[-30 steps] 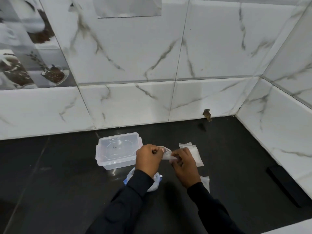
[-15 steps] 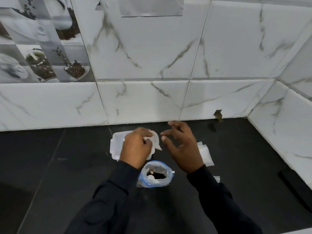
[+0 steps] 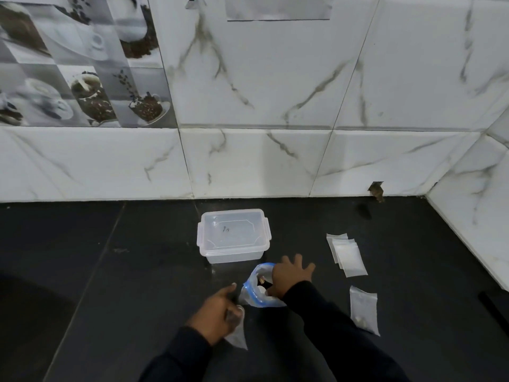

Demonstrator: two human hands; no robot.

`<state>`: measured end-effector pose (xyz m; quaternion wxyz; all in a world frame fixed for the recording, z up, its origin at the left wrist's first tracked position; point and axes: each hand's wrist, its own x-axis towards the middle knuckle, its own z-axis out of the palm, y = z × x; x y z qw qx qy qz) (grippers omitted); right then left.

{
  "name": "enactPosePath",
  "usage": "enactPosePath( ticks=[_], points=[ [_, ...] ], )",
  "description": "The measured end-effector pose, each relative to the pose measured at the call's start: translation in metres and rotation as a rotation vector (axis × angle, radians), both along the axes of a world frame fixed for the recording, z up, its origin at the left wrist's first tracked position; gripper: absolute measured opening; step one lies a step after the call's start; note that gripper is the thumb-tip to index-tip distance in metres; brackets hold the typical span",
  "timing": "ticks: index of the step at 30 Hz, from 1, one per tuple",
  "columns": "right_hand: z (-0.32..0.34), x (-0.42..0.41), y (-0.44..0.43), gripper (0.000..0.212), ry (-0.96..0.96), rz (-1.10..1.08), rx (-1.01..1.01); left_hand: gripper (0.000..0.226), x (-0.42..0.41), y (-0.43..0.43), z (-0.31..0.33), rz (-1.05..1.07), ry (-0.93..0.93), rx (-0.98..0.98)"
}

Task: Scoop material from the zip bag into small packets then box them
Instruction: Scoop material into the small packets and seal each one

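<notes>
The zip bag (image 3: 252, 297), clear with a blue rim, stands open on the black counter with dark material inside. My right hand (image 3: 290, 279) lies over its mouth with fingers spread and the thumb at the rim. Just left of the bag, my left hand (image 3: 216, 317) pinches a small clear packet (image 3: 237, 333) that hangs below it. Behind the bag stands the clear plastic box (image 3: 234, 244) with its lid on. A stack of empty packets (image 3: 347, 256) lies to the right. One packet with a little material (image 3: 363, 310) lies nearer to me.
White marble tiles form the back wall and the right wall, meeting in a corner at the far right. A dark flat object (image 3: 494, 303) lies at the right edge of the counter. A small brown chip (image 3: 376, 191) marks the wall base.
Both hands dropped from over the box toward me. My right hand now sits on the zip bag's mouth; my left carried a packet down beside the bag.
</notes>
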<state>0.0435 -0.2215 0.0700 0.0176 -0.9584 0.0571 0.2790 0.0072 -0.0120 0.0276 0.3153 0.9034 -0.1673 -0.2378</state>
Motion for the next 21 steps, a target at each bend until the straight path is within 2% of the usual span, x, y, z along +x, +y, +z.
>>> enactPosePath(
  ticks=[5, 10, 14, 17, 21],
  points=[
    [-0.015, -0.003, 0.007, 0.049, 0.004, 0.046, -0.114, 0.039, 0.003, -0.034, -0.012, 0.071, -0.030, -0.017],
    [-0.022, -0.013, 0.010, 0.043, 0.029, 0.079, -0.077, 0.033, 0.007, -0.028, -0.025, 0.147, -0.015, -0.013],
    [-0.009, -0.016, 0.001, 0.034, -0.115, 0.017, 0.062, 0.025, 0.008, -0.021, -0.022, 0.177, -0.085, -0.054],
    [0.003, -0.016, -0.006, 0.028, -0.156, 0.048, 0.093, 0.037, 0.014, -0.014, -0.021, 0.173, -0.147, -0.106],
    [0.005, -0.014, -0.009, 0.035, -0.132, 0.091, 0.061, 0.030, 0.023, -0.012, -0.008, 0.175, -0.235, -0.126]
  ],
)
